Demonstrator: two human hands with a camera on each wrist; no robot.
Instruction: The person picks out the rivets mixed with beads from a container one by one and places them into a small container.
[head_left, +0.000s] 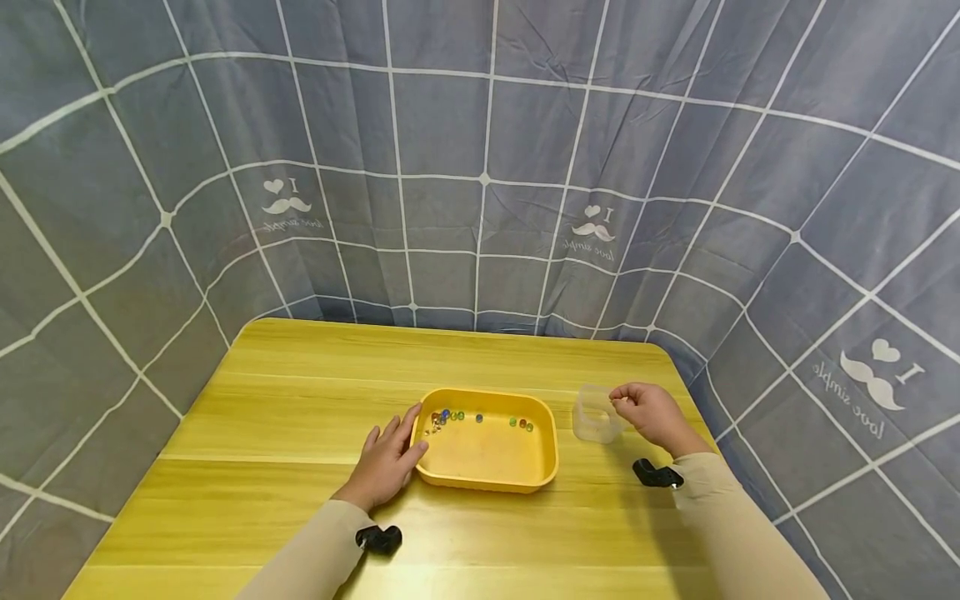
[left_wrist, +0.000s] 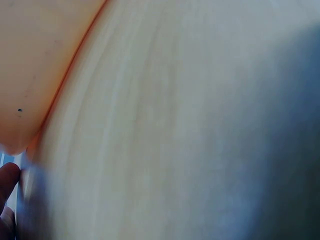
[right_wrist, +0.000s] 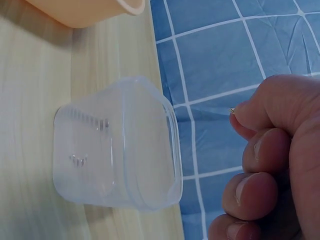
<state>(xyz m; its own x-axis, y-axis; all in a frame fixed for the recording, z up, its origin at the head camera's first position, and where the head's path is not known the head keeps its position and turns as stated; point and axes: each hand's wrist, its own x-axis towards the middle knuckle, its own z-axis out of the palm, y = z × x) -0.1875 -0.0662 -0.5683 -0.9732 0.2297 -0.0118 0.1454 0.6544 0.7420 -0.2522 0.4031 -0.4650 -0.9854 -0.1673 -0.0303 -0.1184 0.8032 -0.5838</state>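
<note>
A yellow tray (head_left: 487, 483) holds several coloured glass marbles (head_left: 480, 418) along its far side and a few tiny gold-coloured pieces (head_left: 429, 432) at its left end. At that left end, my left hand (head_left: 386, 462) rests against the tray with fingers extended and the thumb at the rim. My right hand (head_left: 651, 410) is raised beside a clear plastic container (right_wrist: 90, 155), close to its rim. Its thumb and index finger pinch a tiny gold-coloured piece (right_wrist: 232, 111), mostly hidden by the fingertips. The other right fingers are curled in.
Tray and container stand side by side on a wood-grain table (head_left: 300, 392), the container to the right. A grey-blue curtain (head_left: 442, 208) with white grid lines hangs around the table's back and sides. Each wrist wears a black camera mount (head_left: 378, 540).
</note>
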